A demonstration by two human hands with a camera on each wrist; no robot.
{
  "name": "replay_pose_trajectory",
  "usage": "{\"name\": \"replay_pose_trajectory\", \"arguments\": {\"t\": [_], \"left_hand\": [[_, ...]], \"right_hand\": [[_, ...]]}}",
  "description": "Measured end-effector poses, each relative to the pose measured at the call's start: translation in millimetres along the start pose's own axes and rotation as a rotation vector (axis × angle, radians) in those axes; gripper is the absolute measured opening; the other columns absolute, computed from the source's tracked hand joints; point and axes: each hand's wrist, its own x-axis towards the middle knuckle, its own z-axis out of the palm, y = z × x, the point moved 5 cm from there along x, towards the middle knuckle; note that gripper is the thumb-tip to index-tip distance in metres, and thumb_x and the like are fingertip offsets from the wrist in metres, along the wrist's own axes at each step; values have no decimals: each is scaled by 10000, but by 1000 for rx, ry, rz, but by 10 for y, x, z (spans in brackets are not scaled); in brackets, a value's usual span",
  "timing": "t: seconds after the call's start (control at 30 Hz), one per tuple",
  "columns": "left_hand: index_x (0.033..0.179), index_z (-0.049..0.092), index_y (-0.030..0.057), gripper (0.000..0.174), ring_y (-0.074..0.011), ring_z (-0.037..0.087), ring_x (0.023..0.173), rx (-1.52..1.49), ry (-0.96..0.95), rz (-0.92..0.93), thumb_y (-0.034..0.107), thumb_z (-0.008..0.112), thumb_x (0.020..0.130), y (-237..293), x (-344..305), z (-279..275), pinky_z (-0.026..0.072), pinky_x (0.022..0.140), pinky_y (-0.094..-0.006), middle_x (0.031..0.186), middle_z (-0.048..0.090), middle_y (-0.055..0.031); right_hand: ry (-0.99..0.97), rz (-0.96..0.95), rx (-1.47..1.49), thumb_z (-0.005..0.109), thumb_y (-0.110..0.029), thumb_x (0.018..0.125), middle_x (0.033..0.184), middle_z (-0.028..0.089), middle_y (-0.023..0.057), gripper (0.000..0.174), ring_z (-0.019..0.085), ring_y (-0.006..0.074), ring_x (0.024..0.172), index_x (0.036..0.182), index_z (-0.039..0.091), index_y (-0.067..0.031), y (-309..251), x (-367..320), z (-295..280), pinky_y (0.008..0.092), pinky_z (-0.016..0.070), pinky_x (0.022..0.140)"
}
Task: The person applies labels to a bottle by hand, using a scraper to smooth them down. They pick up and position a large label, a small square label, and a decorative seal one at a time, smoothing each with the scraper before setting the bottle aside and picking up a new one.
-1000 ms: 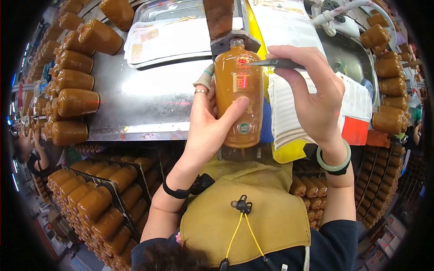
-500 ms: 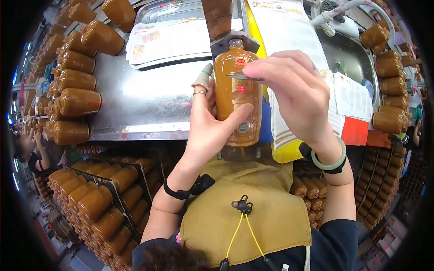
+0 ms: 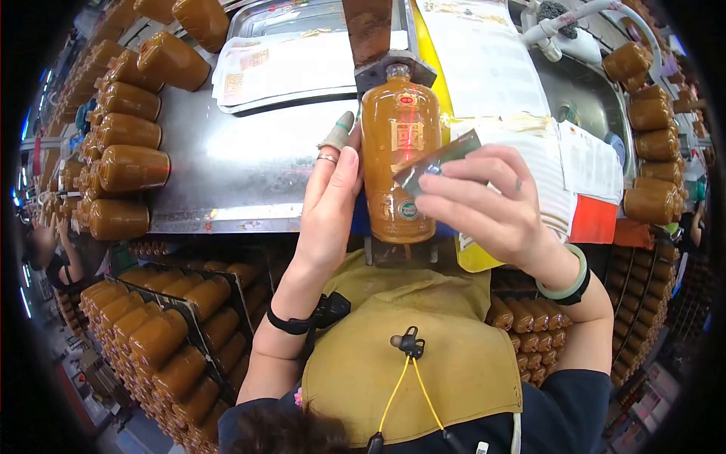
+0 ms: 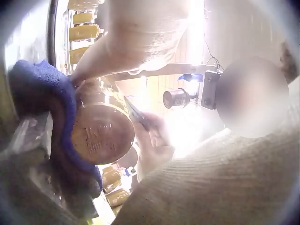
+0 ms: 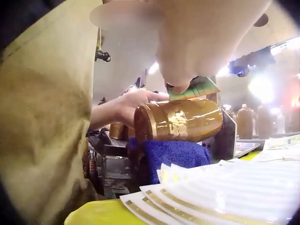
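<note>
A brown glass bottle point(image 3: 401, 155) lies on its side on a blue towel point(image 5: 176, 157), its neck against a dark metal holder point(image 3: 412, 64). Its upward face carries a red emblem, a gold square mark and a green round mark, crossed by a red light line. My right hand point(image 3: 491, 197) pinches a thin flat scraper point(image 3: 439, 163) over the lower part of the bottle; in the right wrist view the scraper looks green. Along the bottle's left side, my left hand point(image 3: 325, 216) rests with fingers extended and thumb raised off the front. One finger wears a cloth cover.
Printed sheets point(image 3: 484, 64) lie on a yellow board at the right, with more sheets point(image 3: 295, 72) on a tray at the left. A sink point(image 3: 578, 94) with a tap stands at far right. Brown bottles line both sides, and racks of them point(image 3: 159, 325) stand below.
The right hand has moved down the bottle, turning the scraper from edge-on to flat face showing. The left thumb has come off the bottle's front, and the left hand has shifted slightly left.
</note>
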Motion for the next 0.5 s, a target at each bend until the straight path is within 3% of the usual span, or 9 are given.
{"name": "replay_pose_trajectory", "arguments": {"t": [0.13, 0.2, 0.23, 0.27, 0.33, 0.4, 0.5], "left_hand": [[1605, 153, -47, 606, -240, 356, 1487, -23, -68, 12, 206, 407, 1117, -6, 23, 0, 281, 1228, -398, 1623, 331, -191], [1600, 174, -42, 624, -228, 387, 1463, 3, -65, 12, 156, 482, 1095, -43, 32, -16, 309, 1211, -389, 1594, 377, -178], [1600, 174, -42, 624, -228, 387, 1463, 5, -69, 8, 156, 482, 1095, -48, 27, 3, 309, 1211, -389, 1594, 377, -178], [1596, 184, -44, 641, -220, 405, 1446, 20, -76, 35, 136, 518, 1079, -36, 22, 36, 323, 1200, -382, 1579, 393, -169], [1591, 195, -46, 659, -212, 422, 1430, 36, -91, 62, 116, 555, 1064, -32, 20, 91, 338, 1188, -376, 1563, 410, -161], [1587, 207, -36, 685, -200, 454, 1396, 135, -72, 107, 108, 599, 1044, -22, 18, 115, 372, 1162, -370, 1535, 434, -152], [1595, 198, -19, 705, -200, 471, 1380, 190, -68, 82, 127, 611, 1042, -6, 0, 115, 388, 1151, -371, 1533, 434, -153]], "right_hand": [[-34, -26, 82, 699, -93, 741, 1032, 746, 27, 246, 690, 213, 875, 981, 751, -88, -39, -18, -55, 363, 554, 801], [38, 131, 297, 710, -8, 743, 983, 752, 43, 257, 695, 227, 834, 995, 744, -50, 76, -8, -92, 338, 558, 771], [122, 397, 398, 712, 84, 795, 930, 753, 66, 278, 692, 192, 801, 1057, 716, -10, 136, 12, -120, 303, 558, 748], [231, 618, 470, 710, 86, 875, 960, 733, 75, 282, 676, 137, 820, 1142, 659, 10, 218, -24, -112, 285, 554, 747], [459, 814, 717, 698, 14, 937, 1011, 699, 66, 283, 658, 98, 868, 1199, 593, 17, 378, -64, 50, 254, 545, 777], [437, 929, 827, 714, -10, 930, 1046, 669, 64, 307, 655, 103, 892, 1202, 575, 22, 364, -32, 197, 247, 534, 792], [433, 931, 710, 719, -21, 923, 1010, 677, 86, 301, 652, 126, 876, 1184, 577, 24, 413, -147, 375, 262, 527, 786]]}}
